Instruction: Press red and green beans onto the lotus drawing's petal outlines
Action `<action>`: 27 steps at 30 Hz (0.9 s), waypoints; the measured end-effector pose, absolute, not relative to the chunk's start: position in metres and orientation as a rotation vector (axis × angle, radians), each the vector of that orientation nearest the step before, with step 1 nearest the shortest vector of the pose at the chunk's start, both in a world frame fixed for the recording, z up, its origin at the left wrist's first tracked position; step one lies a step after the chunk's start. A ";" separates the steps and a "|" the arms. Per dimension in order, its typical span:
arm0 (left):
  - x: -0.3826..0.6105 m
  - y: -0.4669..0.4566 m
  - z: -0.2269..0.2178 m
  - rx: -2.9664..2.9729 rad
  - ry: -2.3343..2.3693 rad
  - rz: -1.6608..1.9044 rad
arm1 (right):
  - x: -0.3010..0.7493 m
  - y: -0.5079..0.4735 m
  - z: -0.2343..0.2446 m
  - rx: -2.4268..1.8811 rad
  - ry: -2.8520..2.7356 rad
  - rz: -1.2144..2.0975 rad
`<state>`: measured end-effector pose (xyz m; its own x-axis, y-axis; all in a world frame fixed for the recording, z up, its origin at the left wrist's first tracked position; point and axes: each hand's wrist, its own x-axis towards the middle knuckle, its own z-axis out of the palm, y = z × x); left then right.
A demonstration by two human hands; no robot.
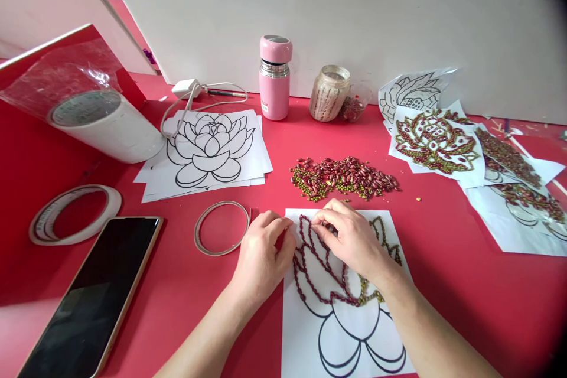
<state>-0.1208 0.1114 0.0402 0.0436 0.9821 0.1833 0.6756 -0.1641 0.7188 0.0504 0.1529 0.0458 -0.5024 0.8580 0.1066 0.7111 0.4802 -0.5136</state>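
Note:
A lotus line drawing on white paper (305, 331) lies on the red table in front of me, its upper petals outlined with red beans and some green ones. My left hand (261, 257) rests at the paper's left edge with fingers curled and pressed together near the top outline. My right hand (349, 236) lies over the upper drawing, fingertips pinched at the bean line. Whatever either hand holds is too small to see. A pile of red and green beans (343, 177) sits just beyond the paper.
A stack of blank lotus sheets (208, 150), a pink flask (274, 77) and a jar (328, 93) stand at the back. Finished bean pictures (436, 142) lie at the right. A phone (95, 301), tape rings (73, 212) (221, 227) and a large film roll (104, 124) lie left.

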 end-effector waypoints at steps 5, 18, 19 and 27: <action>-0.120 0.111 0.040 1.908 1.634 0.932 | 0.053 0.154 0.045 -1.311 -2.333 0.590; -0.119 0.110 0.041 1.956 1.595 0.916 | 0.046 0.156 0.040 -1.321 -2.279 0.416; -0.119 0.110 0.041 1.958 1.594 0.918 | 0.046 0.156 0.040 -1.334 -2.288 0.413; -0.119 0.111 0.039 1.971 1.601 0.896 | 0.042 0.155 0.040 -1.390 -2.305 0.420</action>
